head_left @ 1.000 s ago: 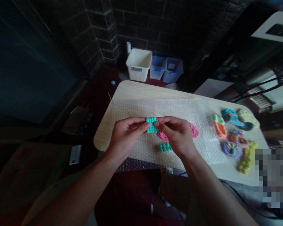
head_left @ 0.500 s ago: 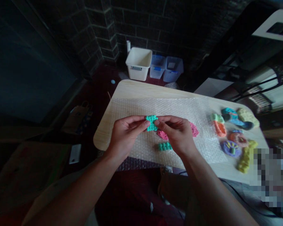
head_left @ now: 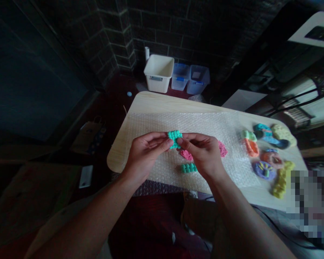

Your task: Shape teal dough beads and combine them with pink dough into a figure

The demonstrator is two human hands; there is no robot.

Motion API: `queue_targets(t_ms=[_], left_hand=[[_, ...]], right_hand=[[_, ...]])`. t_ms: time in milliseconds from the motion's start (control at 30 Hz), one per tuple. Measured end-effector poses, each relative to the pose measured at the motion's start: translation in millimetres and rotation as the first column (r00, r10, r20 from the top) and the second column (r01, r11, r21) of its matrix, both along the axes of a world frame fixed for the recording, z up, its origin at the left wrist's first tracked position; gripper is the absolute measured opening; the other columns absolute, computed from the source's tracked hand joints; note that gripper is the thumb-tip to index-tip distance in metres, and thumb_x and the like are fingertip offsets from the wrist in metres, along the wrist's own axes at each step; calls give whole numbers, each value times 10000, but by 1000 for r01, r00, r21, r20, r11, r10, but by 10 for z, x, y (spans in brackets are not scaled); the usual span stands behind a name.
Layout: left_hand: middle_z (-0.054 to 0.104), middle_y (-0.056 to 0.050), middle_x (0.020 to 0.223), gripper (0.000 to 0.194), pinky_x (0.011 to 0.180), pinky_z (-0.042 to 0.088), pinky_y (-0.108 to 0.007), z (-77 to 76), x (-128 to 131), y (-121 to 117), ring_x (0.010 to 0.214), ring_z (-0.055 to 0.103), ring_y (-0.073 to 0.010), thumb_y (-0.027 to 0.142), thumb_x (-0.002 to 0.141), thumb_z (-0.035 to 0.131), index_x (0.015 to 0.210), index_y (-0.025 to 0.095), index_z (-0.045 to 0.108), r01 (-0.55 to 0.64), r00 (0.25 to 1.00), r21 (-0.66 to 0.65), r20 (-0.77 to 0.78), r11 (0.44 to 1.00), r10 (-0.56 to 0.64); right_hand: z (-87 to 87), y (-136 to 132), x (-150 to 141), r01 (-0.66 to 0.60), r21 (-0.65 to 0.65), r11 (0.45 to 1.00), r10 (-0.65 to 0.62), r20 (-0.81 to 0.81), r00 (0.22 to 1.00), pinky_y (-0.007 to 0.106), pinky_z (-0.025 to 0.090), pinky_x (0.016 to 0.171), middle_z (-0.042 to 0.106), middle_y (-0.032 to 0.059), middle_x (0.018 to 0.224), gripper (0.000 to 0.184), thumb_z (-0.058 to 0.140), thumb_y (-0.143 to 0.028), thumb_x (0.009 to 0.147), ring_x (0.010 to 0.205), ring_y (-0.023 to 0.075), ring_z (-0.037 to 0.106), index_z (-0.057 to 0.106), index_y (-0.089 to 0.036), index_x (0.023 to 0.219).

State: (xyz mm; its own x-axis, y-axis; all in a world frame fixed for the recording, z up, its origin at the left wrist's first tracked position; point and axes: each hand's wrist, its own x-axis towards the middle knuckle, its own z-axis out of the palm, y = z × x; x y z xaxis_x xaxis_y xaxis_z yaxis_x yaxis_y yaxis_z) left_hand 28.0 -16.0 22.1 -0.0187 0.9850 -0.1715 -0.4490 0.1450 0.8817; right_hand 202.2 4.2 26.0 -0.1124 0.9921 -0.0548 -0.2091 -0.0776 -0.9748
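Between my two hands is a small turquoise piece of bumpy, bead-like modelling clay [head_left: 174, 135], raised above the bubble wrap. My left hand [head_left: 147, 149] pinches its left side between thumb and fingers. On its right side, the thumb and fingers of my right hand [head_left: 202, 149] are closed on it too. Pink textured clay [head_left: 187, 155] lies below the held piece, partly behind my right hand, and another pink part [head_left: 223, 148] shows to the right of that hand. Nearer me, a green row of rounded lumps [head_left: 188, 167] rests on the bubble wrap [head_left: 156, 122].
Colourful clay pieces stand at the table's right: an orange and green one [head_left: 250, 144], a blue boot-like one [head_left: 267, 135], a purple disc [head_left: 264, 170] and a yellow strip [head_left: 282, 180]. Beyond the pale wooden table [head_left: 145, 102] are a white bin [head_left: 158, 77] and two clear boxes [head_left: 180, 77].
The turquoise piece has tilted slightly between my fingertips, with its upper edge a little higher. Both hands keep nearly the same place, and the things on the table have not moved.
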Motion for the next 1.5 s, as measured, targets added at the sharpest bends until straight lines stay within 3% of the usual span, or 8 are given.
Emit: queue_targets(t_ms=[100, 333, 600, 833, 1000, 1167, 1300, 1500], left_hand=[[863, -114, 1003, 282, 762, 625, -296, -11, -5, -7, 829, 776, -180, 263, 718, 988, 952, 167, 864, 42, 999, -15, -9, 999, -43], [860, -103, 942, 262, 747, 631, -305, 2, 14, -8, 783, 769, -180, 256, 700, 995, 917, 174, 875, 5, 999, -18, -35, 1000, -5], [861, -88, 956, 260, 777, 633, -274, 53, 2, 4, 826, 777, -172, 230, 683, 1002, 901, 183, 870, -10, 999, -26, -31, 1000, 9], [862, -63, 955, 274, 794, 622, -226, 27, -30, 0, 830, 770, -146, 196, 672, 1003, 915, 196, 876, -6, 999, -30, -54, 1000, 4], [854, -48, 910, 254, 788, 616, -225, 47, 3, 3, 808, 765, -142, 196, 665, 1003, 884, 194, 875, 0, 998, -36, -65, 999, -2], [841, -31, 888, 252, 796, 606, -230, 40, 11, 4, 804, 752, -140, 189, 660, 1002, 871, 198, 865, -22, 996, -38, -92, 999, 18], [833, -15, 902, 226, 811, 599, -235, 26, 35, 6, 834, 746, -140, 182, 689, 983, 873, 216, 856, -38, 996, -38, -83, 999, 35], [836, -23, 951, 206, 883, 599, -237, 29, 70, 37, 906, 756, -148, 214, 731, 973, 878, 205, 829, 32, 997, -41, -75, 999, -35]], right_hand=[[-7, 1, -2, 8, 6, 1000, -8, -2, 1000, 326, 616, 650, 827, 39, 777, 214, 990, -349, 727, 656, 169, 716, 892, -243, 885], [2, 4, 17, -25, -2, 1000, 25, 9, 1000, 336, 634, 688, 848, 48, 853, 219, 977, -358, 753, 699, 173, 735, 894, -253, 927], [59, 3, -6, -71, -37, 997, 68, -65, 996, 315, 621, 697, 820, 24, 771, 299, 1020, -369, 661, 667, 147, 704, 883, -236, 891], [62, 0, 22, -91, -61, 994, 86, -76, 993, 338, 636, 786, 813, 16, 784, 303, 1003, -382, 699, 707, 147, 726, 875, -231, 929], [31, -7, 17, -92, -78, 993, 84, -101, 991, 314, 634, 741, 822, 25, 787, 314, 1012, -383, 679, 690, 141, 723, 870, -214, 902], [23, -6, 23, -91, -62, 994, 83, -130, 988, 302, 634, 727, 836, 29, 825, 303, 1012, -359, 687, 696, 137, 723, 870, -215, 912], [21, -8, 39, -114, -77, 990, 100, -167, 981, 322, 649, 804, 842, 26, 849, 337, 1020, -333, 673, 747, 151, 753, 860, -216, 946], [-31, 16, 76, -93, -107, 990, 71, -187, 980, 313, 629, 785, 823, 16, 852, 371, 1037, -246, 632, 743, 143, 728, 829, -200, 936]])
